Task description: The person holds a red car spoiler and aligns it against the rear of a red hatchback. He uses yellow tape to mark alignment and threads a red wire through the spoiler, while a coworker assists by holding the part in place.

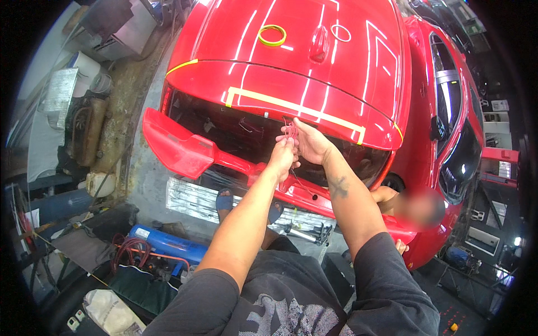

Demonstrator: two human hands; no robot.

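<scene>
Both my arms reach forward to the open rear of a red car. Between my hands is a small bunch of thin red wire. My left hand is closed around its lower part. Right beside it, my right hand is curled against the wire with the thumb up; some of its fingers are hidden. Below my hands lies a long red spoiler, apart from the roof edge. A thin dark wire hangs beneath my hands. Yellow tape marks the roof's rear edge.
A yellow tape roll, a pale ring and a red fin antenna are on the roof. At right a co-worker leans near the spoiler's end. A blue tank with hoses stands at lower left. Another red car is alongside.
</scene>
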